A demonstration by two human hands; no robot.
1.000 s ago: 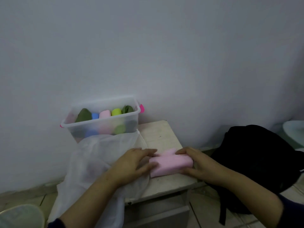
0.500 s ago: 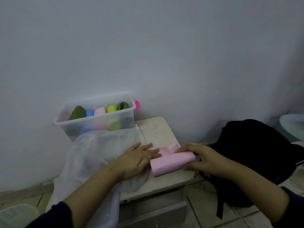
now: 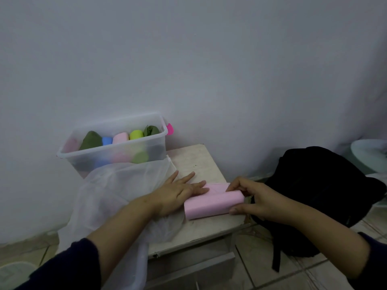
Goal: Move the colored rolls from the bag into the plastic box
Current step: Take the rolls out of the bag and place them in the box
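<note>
On the small table (image 3: 201, 162), a pink roll (image 3: 213, 203) lies between both hands.
Right hand (image 3: 254, 198) pinches its end; left hand (image 3: 178, 192) presses flat-fingered. White bag (image 3: 117, 191) fronts the plastic box (image 3: 113, 150); black backpack (image 3: 318, 193) sits alongside.

My left hand (image 3: 178, 193) lay flat with straight fingers on the pink roll (image 3: 213, 200) while my right hand (image 3: 253, 198) pinched its 3 o'clock end on the small table (image 3: 201, 162), the white bag (image 3: 117, 191) at 9 o'clock and the plastic box (image 3: 113, 147) of rolls at 11 o'clock.
</note>
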